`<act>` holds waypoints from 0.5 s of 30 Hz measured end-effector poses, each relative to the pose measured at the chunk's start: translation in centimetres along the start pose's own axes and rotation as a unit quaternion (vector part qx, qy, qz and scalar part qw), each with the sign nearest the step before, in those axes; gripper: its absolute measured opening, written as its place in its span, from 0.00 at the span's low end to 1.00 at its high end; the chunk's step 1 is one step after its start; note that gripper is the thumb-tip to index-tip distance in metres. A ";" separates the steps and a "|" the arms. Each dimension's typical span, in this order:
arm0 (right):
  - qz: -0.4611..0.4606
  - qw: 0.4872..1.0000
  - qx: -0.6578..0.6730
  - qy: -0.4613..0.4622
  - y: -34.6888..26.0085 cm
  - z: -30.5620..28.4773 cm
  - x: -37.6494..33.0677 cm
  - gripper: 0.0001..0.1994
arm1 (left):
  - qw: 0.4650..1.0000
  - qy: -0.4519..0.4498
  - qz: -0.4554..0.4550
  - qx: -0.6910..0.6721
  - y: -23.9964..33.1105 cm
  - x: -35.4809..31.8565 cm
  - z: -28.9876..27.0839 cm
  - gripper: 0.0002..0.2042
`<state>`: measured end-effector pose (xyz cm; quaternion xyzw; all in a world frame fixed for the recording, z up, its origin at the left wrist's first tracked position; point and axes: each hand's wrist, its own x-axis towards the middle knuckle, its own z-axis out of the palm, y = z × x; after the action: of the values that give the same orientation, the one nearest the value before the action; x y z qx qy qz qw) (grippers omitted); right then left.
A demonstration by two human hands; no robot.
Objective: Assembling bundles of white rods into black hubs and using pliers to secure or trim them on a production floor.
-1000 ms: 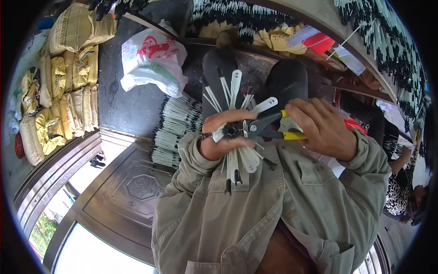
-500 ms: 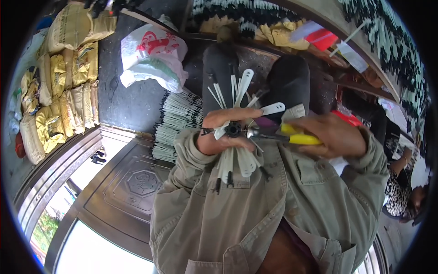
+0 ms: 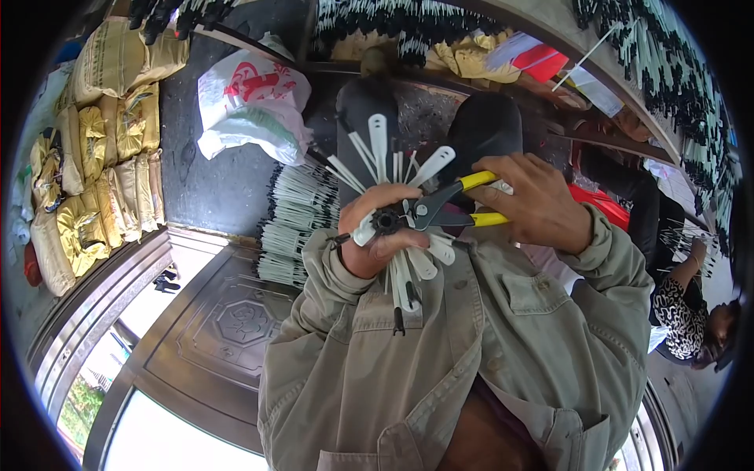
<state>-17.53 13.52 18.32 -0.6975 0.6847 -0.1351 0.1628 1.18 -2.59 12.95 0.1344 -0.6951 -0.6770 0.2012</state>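
My left hand (image 3: pixel 377 235) grips a black round hub (image 3: pixel 386 220) from which several flat white plastic strips (image 3: pixel 379 149) fan out upward and downward. My right hand (image 3: pixel 538 206) is closed on the yellow handles of a pair of cutting pliers (image 3: pixel 463 206). The pliers' grey jaws point left and meet the hub between my left thumb and fingers. Both forearms wear olive-green jacket sleeves. One loose dark-tipped strip hangs down over my chest.
A stack of white strips with black tips (image 3: pixel 294 224) lies on the dark floor by my legs. A white plastic bag (image 3: pixel 251 102) and piled yellow sacks (image 3: pixel 102 149) sit to the left. Another person (image 3: pixel 691 314) crouches at the right. Racks of dark-tipped strips (image 3: pixel 675 71) line the wall.
The pliers' handles have swung up slightly and my right hand has shifted its grip on them. My left hand keeps the fan of strips in about the same place.
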 end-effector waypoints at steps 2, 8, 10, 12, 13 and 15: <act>-0.003 1.000 0.024 0.012 0.2 1.1 0.3 0.19 | 1.000 0.018 -0.003 0.022 0.6 -0.1 0.1 0.24; -0.030 0.998 0.047 0.025 1.7 3.8 0.6 0.14 | 0.996 0.046 0.009 0.074 1.0 0.0 0.4 0.21; -0.033 0.998 0.058 0.011 1.7 3.5 0.6 0.14 | 0.996 0.052 0.012 0.073 0.9 -0.2 0.5 0.22; -0.013 0.999 0.035 -0.039 1.7 1.5 0.6 0.12 | 0.997 0.033 0.015 0.064 0.6 0.3 0.1 0.22; -0.013 0.998 0.037 -0.041 1.7 0.2 0.8 0.12 | 0.998 0.012 0.018 0.057 0.5 0.5 -0.2 0.22; -0.030 0.965 0.221 -0.140 2.1 -2.9 1.4 0.11 | 0.999 -0.015 0.029 0.005 0.0 0.9 -0.9 0.22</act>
<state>-20.61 11.95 20.05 -0.6762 0.5870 -0.1888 0.4032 0.79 -3.77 13.09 0.1049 -0.7052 -0.6691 0.2096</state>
